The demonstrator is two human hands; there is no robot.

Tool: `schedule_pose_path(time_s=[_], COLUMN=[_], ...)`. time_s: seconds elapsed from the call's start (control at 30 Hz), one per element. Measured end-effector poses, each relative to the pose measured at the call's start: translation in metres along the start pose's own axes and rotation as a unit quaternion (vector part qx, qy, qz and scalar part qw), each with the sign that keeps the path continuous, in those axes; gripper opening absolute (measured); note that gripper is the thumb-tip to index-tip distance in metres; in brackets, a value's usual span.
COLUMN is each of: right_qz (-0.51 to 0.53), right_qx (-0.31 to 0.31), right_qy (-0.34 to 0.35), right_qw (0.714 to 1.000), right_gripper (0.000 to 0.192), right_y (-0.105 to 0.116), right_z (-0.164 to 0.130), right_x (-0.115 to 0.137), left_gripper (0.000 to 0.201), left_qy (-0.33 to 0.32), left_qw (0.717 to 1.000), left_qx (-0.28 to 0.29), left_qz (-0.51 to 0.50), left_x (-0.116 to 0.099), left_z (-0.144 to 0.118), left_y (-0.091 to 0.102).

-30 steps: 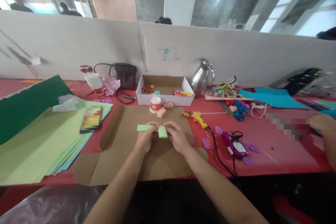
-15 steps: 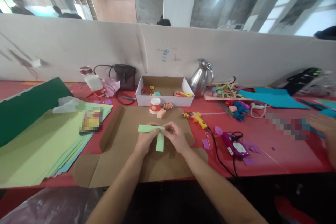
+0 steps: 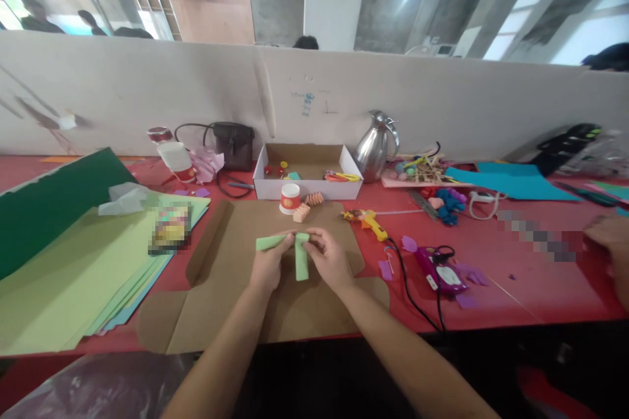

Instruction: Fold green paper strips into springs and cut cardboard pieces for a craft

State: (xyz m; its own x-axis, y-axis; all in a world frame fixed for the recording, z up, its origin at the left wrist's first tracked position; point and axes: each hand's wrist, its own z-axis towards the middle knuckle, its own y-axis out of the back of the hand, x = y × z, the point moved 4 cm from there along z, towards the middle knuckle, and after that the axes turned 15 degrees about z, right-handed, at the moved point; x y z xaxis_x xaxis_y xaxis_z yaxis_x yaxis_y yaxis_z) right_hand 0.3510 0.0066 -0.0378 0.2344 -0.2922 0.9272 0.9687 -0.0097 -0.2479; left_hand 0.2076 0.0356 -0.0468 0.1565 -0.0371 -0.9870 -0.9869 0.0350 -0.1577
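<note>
Two light green paper strips (image 3: 301, 262) meet at a right angle between my hands, over a flattened brown cardboard sheet (image 3: 221, 301). My left hand (image 3: 266, 266) pinches the strip that reaches out to the left. The fingers of my right hand (image 3: 330, 257) are closed on the corner where the strips cross, and the other strip hangs down toward me. Just beyond my hands stand a small red and white paper cup (image 3: 289, 199) and two folded orange paper pieces (image 3: 302, 212).
A yellow glue gun (image 3: 373, 224) with a black cord lies to the right. Behind are a white box (image 3: 307, 190) and a steel jug (image 3: 376, 147). Stacked coloured paper (image 3: 98, 275) fills the left. Another person's hand (image 3: 607, 239) shows at the right edge.
The strip on the crossing has been folded over, so its end now lies on top at the corner. The left strip tilts slightly. The other person's hand at right has shifted.
</note>
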Motion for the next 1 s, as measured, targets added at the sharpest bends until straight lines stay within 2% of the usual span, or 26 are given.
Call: schedule_pose_path(time_s=[0.17,0.4,0.6,0.8,1.0], right_qz=[0.022,0.027,0.030,0.100,0.051], right_qx=[-0.002,-0.011,-0.013,0.006,0.014], right_qy=[-0.002,-0.004,-0.006,-0.067,-0.069], right_qw=[1.000,1.000,0.999,0.993,0.996], right_gripper=[0.024,0.023,0.024,0.031,0.024], right_y=[-0.003,-0.003,-0.002,-0.003,0.001], right_z=[0.000,-0.001,0.000,0.003,0.006], right_x=[0.002,0.005,0.003,-0.006,-0.009], left_gripper=[0.034,0.033,0.027,0.028,0.026], left_qy=[0.022,0.026,-0.060,-0.040,-0.031], left_qw=[0.999,0.999,0.998,0.999,0.999], left_qx=[-0.021,-0.015,0.003,-0.019,-0.016], left_qz=[-0.029,-0.044,0.012,0.014,0.028], left_x=[0.005,0.003,-0.005,-0.003,0.000], left_z=[0.004,0.000,-0.002,-0.003,-0.004], left_y=[0.000,-0.003,-0.005,-0.004,-0.006])
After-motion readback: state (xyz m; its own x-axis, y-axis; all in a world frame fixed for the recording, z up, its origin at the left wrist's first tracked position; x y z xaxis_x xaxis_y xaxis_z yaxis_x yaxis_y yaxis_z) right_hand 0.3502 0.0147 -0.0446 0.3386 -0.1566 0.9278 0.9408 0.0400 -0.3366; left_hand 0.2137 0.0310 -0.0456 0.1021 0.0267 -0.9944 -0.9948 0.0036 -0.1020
